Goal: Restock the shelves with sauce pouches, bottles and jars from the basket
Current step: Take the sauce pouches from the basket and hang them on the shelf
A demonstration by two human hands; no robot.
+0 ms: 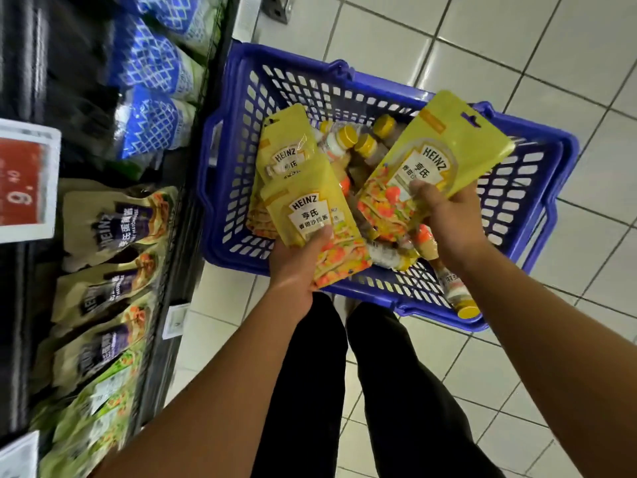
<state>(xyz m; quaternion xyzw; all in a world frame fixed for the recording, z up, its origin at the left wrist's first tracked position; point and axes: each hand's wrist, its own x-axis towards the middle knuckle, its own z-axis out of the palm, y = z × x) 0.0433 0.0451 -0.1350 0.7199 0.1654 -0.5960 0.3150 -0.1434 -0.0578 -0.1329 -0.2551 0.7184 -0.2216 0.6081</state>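
Note:
A blue plastic basket (pixel 517 208) stands on the tiled floor in front of me. My left hand (pixel 298 267) grips a stack of yellow Heinz sauce pouches (pixel 303 205) over the basket's left side, thumb on the front pouch. My right hand (pixel 444 219) holds another yellow Heinz pouch (pixel 441 150) tilted above the basket's middle. Inside the basket lie several small bottles with yellow caps (pixel 358 143), and one bottle (pixel 455 288) rests near the front rim.
A dark shelf unit fills the left. On it hang beige Heinz mayonnaise pouches (pixel 120 222), green pouches (pixel 100 401) below them and blue-patterned packs (pixel 151 63) above. A red price tag (pixel 24 181) sits at the left edge. My legs (pixel 344 391) stand on white tiles.

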